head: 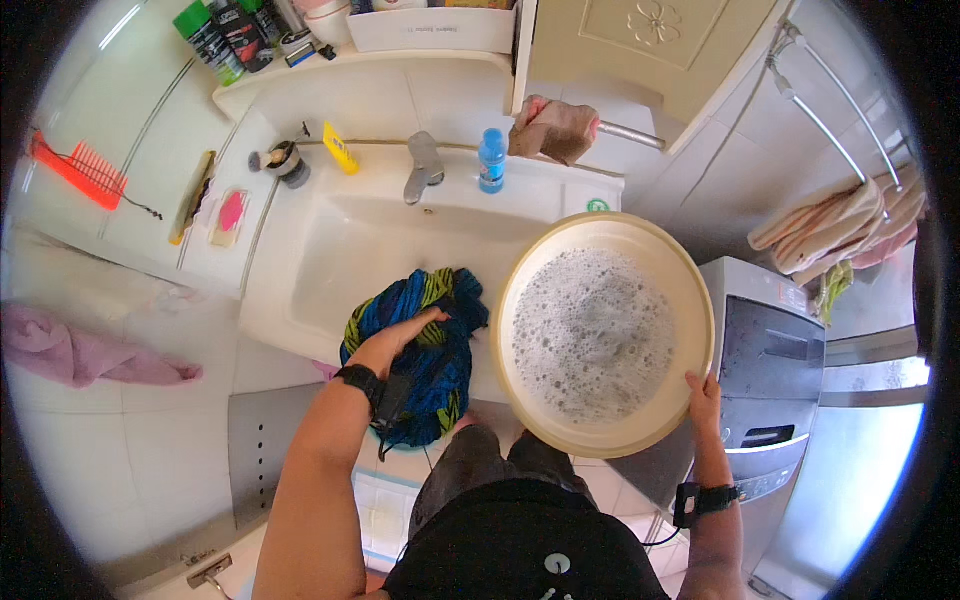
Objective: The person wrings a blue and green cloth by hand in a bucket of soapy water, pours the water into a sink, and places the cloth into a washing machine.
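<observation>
My left hand [409, 331] presses into a bundle of blue and lime-green striped knitted fabric [442, 382], its fingers partly sunk in the folds. The bundle drapes at the front edge of a white washbasin [322, 247], and what bears its lower end is mostly hidden. To its right is a large cream plastic tub [514, 281] of foamy, sudsy water [596, 337]. My right hand [703, 397] grips the tub's right rim, thumb over the edge. The tub covers the washbasin's right front part.
Behind stand a metal faucet [425, 166], a blue bottle [492, 161], a yellow tube [341, 150] and a shaving cup [291, 166]. A cloth [559, 129] hangs on a bar. A washing machine [772, 360] is close at right; a pink towel [90, 349] is at left.
</observation>
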Motion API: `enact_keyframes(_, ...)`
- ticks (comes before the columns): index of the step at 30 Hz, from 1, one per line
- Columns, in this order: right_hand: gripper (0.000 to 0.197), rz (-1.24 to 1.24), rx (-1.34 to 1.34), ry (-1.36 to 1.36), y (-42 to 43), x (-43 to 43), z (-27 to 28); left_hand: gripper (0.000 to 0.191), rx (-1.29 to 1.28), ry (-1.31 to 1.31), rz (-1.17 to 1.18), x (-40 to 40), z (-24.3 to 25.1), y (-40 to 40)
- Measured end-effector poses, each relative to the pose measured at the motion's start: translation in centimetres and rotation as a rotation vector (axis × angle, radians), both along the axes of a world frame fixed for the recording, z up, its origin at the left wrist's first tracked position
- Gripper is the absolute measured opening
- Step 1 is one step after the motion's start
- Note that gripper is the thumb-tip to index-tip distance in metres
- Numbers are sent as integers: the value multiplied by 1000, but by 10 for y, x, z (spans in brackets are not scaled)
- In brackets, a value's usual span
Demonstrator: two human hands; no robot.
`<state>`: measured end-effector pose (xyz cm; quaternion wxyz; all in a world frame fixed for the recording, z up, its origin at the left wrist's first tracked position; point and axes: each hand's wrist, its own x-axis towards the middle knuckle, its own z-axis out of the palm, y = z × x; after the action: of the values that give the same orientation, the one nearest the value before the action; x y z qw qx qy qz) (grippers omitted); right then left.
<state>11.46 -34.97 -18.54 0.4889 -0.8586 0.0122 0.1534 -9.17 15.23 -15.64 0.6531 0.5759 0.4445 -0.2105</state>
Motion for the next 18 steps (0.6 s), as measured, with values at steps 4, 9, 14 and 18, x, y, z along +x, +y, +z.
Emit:
enact_keyframes(4,27,-63,108,69,-2,-12,2,37,55,-388,102,-21,30,-16)
enact_keyframes(9,28,-149,248,141,38,-32,52,21,55,-607,381,-65,34,-22)
enact_keyframes(14,27,20,236,100,57,-26,88,41,47,-754,612,-152,22,-17)
enact_keyframes(18,28,136,180,105,92,-20,117,53,37,-921,725,-197,71,-16)
